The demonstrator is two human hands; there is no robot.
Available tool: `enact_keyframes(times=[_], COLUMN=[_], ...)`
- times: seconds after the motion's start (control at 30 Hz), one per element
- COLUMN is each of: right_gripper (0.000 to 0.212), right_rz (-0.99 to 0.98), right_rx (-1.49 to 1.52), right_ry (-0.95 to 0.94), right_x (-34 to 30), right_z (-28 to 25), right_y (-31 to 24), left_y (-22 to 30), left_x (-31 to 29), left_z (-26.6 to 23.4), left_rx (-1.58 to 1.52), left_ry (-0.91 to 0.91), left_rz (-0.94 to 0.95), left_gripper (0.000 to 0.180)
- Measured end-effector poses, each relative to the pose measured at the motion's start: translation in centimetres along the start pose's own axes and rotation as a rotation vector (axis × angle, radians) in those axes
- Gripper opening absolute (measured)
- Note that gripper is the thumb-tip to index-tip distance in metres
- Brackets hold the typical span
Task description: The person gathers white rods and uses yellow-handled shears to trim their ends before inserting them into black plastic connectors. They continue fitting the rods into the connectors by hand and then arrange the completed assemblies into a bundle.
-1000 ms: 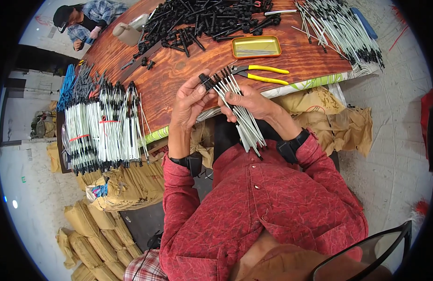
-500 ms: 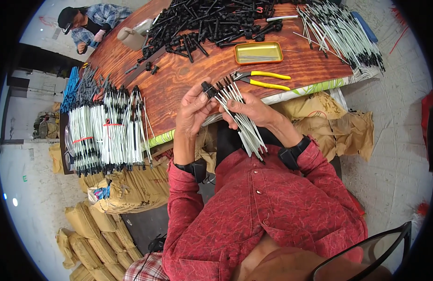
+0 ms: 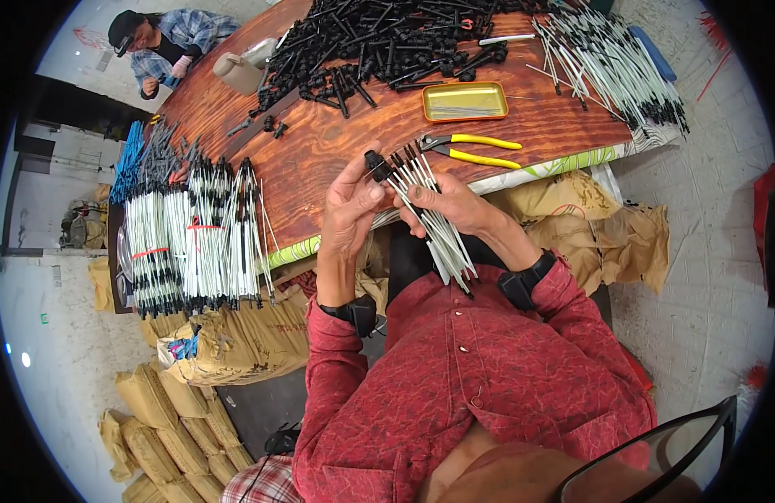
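My right hand (image 3: 451,204) is closed around a bundle of thin white rods with black tips (image 3: 442,239). The bundle slants from above my fist down toward my shirt. At its upper left end sits a thick black plastic fitting (image 3: 376,164), apparently on one of the rods. My left hand (image 3: 347,208) is beside that fitting, thumb apart from the fingers, fingertips partly behind it. Pliers with yellow handles (image 3: 480,149) lie on the wooden table (image 3: 320,180) just beyond my right hand.
Black plastic fittings (image 3: 379,50) are heaped at the far side. White rods lie at the right (image 3: 614,67) and in tied bundles at the left (image 3: 195,243), near blue rods (image 3: 129,163). A yellow tin (image 3: 464,101) holds thin wires. Another person (image 3: 174,50) works at far left.
My left thumb has come down off the black fitting, and the left fingers have loosened. The right hand still grips the bundle.
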State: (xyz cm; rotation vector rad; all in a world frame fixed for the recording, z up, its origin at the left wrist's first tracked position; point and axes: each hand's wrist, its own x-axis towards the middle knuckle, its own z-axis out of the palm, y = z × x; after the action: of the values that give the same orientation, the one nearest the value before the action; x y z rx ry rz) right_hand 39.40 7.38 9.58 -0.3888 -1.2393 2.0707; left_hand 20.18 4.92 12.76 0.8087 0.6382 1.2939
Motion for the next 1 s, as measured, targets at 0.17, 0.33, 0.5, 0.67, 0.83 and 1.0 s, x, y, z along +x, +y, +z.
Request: enact_keyframes(times=[0.17,0.33,0.5,0.67,0.83,1.0], right_gripper=[0.039,0.040,0.039,0.039,0.039,0.037], right_rz=[-0.001,-0.028,-0.027,-0.038,-0.049,-0.028], right_rx=[-0.053,-0.084,-0.104,-0.109,-0.117,-0.075], right_ry=[-0.016,-0.016,-0.011,-0.009,-0.023,-0.057], right_x=[0.2,0.6,0.7,0.7,0.4,0.2], right_z=[-0.3,-0.4,-0.2,0.3,0.4,-0.3], right_y=[0.1,0.6,0.5,0.4,0.4,0.8], left_y=[-0.9,-1.7,-1.8,-1.5,-1.8,-1.5], left_x=[0.1,0.0,-0.2,-0.5,-0.7,-0.8], left_z=[0.5,0.5,0.7,1.0,1.0,1.5], left_rx=[0.043,0.034,0.034,-0.030,-0.054,-0.024], left_ry=[0.068,0.100,0.154,0.163,0.171,0.084], left_rz=[0.051,0.106,0.130,0.112,0.109,0.099], left_gripper=[0.061,0.061,0.060,0.059,0.058,0.060])
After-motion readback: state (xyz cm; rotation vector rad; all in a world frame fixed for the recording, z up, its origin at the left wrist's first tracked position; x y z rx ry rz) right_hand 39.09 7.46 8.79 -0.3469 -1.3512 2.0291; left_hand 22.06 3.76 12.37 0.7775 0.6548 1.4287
